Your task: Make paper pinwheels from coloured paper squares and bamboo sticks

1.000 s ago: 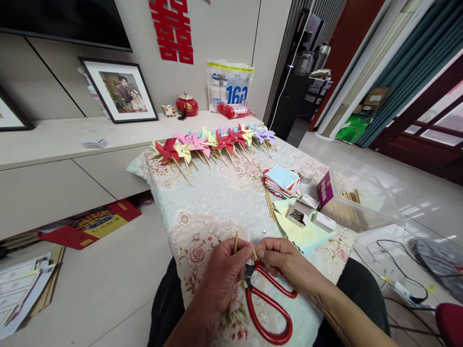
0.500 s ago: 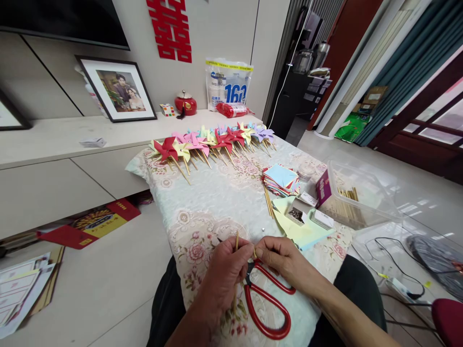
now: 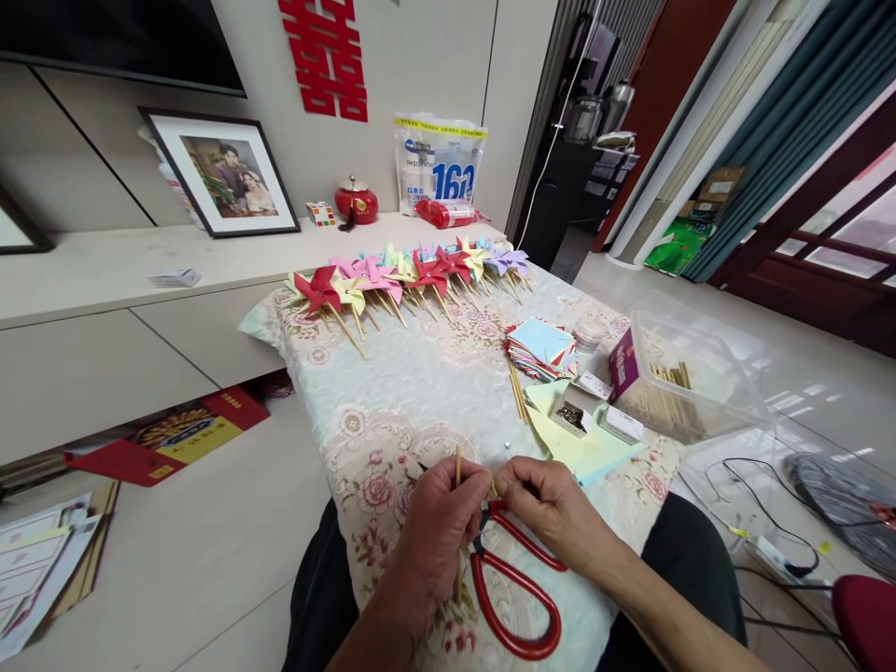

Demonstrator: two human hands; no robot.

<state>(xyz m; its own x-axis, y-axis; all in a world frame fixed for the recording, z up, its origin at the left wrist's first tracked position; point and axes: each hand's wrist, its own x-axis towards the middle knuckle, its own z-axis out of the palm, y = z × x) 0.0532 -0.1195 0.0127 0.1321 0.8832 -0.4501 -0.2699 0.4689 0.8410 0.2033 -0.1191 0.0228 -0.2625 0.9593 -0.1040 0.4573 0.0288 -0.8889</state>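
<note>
My left hand (image 3: 440,513) is closed around a thin wooden stick (image 3: 459,457), which stands roughly upright with its ends showing above and below the fingers. The fingertips of my right hand (image 3: 542,499) are pinched close to my left thumb. A tiny yellowish bit shows between them, too small to name. Red-handled scissors (image 3: 526,650) lie on the flowered tablecloth (image 3: 420,392) beneath my hands, their blades mostly hidden by my left hand. Just beyond my right hand sits a small shiny piece (image 3: 508,446).
Paper pinwheels (image 3: 430,273) on sticks line the far table edge. On the right are a stack of cut paper squares (image 3: 540,343), loose sticks (image 3: 516,394), a small open box of metal pins (image 3: 570,418) and a clear plastic bin (image 3: 707,364) holding sticks.
The view has shifted very slightly. Both hands keep nearly the same pose, with the stick still in my left hand.
</note>
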